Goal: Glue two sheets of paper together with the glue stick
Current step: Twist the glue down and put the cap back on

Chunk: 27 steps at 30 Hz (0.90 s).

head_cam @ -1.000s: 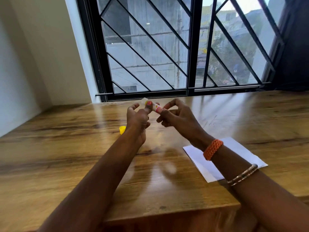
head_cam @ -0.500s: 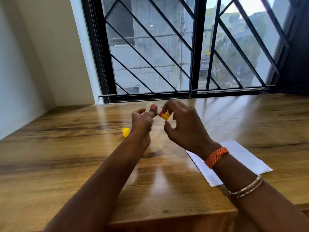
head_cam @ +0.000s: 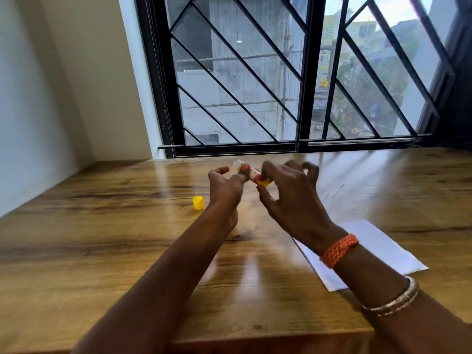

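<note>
The glue stick (head_cam: 251,173) is held above the desk (head_cam: 102,238) between the two hands, tilted, with its whitish tip pointed away toward the window (head_cam: 281,72). Its upper part is pinched by the left hand (head_cam: 226,186), whose remaining fingers are loosely curled. Its yellow base is gripped by the thumb and fingertips of the right hand (head_cam: 291,198) (the other fingers are arched above it). The yellow cap (head_cam: 198,202) is seen lying on the desk just left of the left wrist, apart from it. The white paper (head_cam: 378,246) lies flat on the desk under the right forearm, near the front edge.
</note>
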Motion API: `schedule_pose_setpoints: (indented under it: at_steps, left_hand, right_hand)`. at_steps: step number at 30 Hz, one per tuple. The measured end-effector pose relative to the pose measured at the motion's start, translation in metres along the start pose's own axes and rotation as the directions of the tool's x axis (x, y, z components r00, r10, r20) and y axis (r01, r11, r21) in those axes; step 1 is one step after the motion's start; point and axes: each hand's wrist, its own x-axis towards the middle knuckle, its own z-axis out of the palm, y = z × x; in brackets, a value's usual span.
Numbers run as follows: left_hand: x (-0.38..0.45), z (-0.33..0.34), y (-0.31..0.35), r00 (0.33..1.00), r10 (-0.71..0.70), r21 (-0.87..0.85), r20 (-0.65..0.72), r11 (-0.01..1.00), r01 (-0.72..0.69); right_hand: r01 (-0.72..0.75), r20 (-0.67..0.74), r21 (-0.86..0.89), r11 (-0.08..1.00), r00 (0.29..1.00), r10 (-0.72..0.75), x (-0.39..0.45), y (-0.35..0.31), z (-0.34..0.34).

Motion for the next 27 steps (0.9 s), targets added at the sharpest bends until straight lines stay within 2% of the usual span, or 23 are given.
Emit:
schedule_pose_setpoints:
  at_steps: [1, 2, 3, 4, 6, 7, 9, 11, 12, 14, 18, 23, 25, 27]
  left_hand:
    - [0.001, -0.001, 0.0, 1.0, 0.006, -0.009, -0.006, 1.0, -0.006]
    - [0.001, -0.001, 0.001, 1.0, 0.016, -0.019, -0.004, 1.0, -0.016]
    - [0.001, -0.002, 0.002, 1.0, 0.027, -0.026, 0.0, 0.999, -0.027]
    - [0.001, -0.003, 0.003, 0.999, 0.035, -0.028, 0.003, 0.999, -0.035]
    - [0.001, -0.004, 0.003, 0.999, 0.049, -0.024, 0.005, 0.999, -0.049]
    - [0.001, -0.004, 0.003, 0.998, 0.061, -0.019, 0.009, 0.998, -0.061]
    - [-0.002, -0.004, 0.005, 0.994, 0.103, -0.009, 0.047, 0.995, -0.103]
    - [-0.003, -0.004, 0.005, 0.984, 0.149, -0.017, 0.099, 0.989, -0.148]
    - [-0.004, -0.004, 0.006, 0.979, 0.17, -0.023, 0.113, 0.985, -0.168]
    - [-0.004, -0.005, 0.006, 0.975, 0.2, -0.011, 0.097, 0.98, -0.199]
    - [-0.002, -0.004, 0.007, 0.976, 0.214, 0.017, 0.034, 0.976, -0.215]
    - [-0.002, -0.004, 0.008, 0.978, 0.208, 0.004, 0.005, 0.978, -0.208]
    - [-0.003, -0.005, 0.008, 0.978, 0.209, 0.002, 0.003, 0.978, -0.209]
    - [-0.004, -0.005, 0.008, 0.977, 0.215, -0.009, 0.003, 0.976, -0.215]
  right_hand:
    - [0.115, -0.02, -0.188, 0.975, 0.992, -0.121, -0.001, -0.002, 0.002]
    - [0.151, -0.015, -0.267, 0.952, 0.987, -0.16, -0.002, -0.004, 0.004]
    - [0.131, -0.023, -0.266, 0.955, 0.99, -0.142, -0.002, -0.006, 0.004]
    - [0.08, -0.036, -0.214, 0.974, 0.995, -0.089, 0.0, -0.008, 0.005]
    - [-0.106, -0.038, 0.059, 0.993, 0.993, 0.108, 0.003, -0.008, 0.004]
    - [-0.22, 0.024, 0.247, 0.944, 0.975, 0.221, 0.004, -0.008, 0.003]
    - [-0.458, 0.281, 0.518, 0.723, 0.889, 0.362, 0.008, -0.007, -0.003]
    - [-0.605, 0.506, 0.606, 0.516, 0.794, 0.338, 0.009, -0.006, -0.005]
    - [-0.633, 0.551, 0.63, 0.45, 0.773, 0.316, 0.008, -0.006, -0.005]
    - [-0.633, 0.556, 0.676, 0.379, 0.774, 0.301, 0.007, -0.006, -0.003]
    - [-0.589, 0.483, 0.712, 0.382, 0.806, 0.342, 0.006, -0.008, -0.001]
    - [-0.575, 0.471, 0.769, 0.28, 0.805, 0.362, 0.007, -0.007, 0.0]
    - [-0.541, 0.415, 0.765, 0.35, 0.829, 0.376, 0.006, -0.006, 0.001]
    - [-0.465, 0.281, 0.713, 0.526, 0.876, 0.393, 0.006, -0.006, 0.001]
